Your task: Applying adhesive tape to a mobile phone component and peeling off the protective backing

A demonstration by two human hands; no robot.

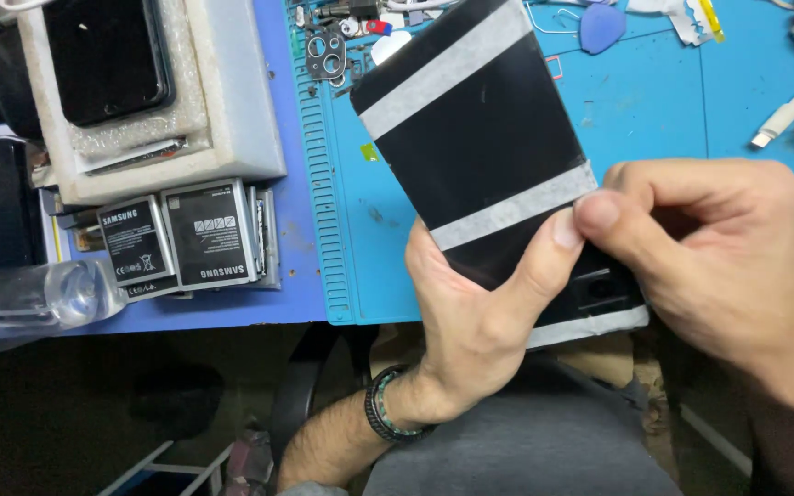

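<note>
Head view looks down on a bench (pixel 232 308) with a blue top, over which lies a turquoise work mat with a ribbed left edge (pixel 654 110); below the bench edge the space is dark, with the person's grey-clad lap showing. At the far left stands a white foam tray (pixel 232 110) holding a black slab in bubble wrap, and just in front of it lie two flat grey battery packs with dark labels (pixel 181 237), side by side. A clear plastic bottle (pixel 39 298) lies at the left edge. On the mat's far side sit a blue teardrop-shaped pry pick (pixel 602 28), a white cable end (pixel 783 118) and small metal parts.

The left hand (pixel 470 321), a beaded band at its wrist, is closed around a glossy black flat panel crossed by strips of pale tape (pixel 480 138), held tilted above the mat, thumb pressed on its face. The right hand (pixel 719 248) pinches the end of the middle tape strip at the panel's right edge, thumb and forefinger together.
</note>
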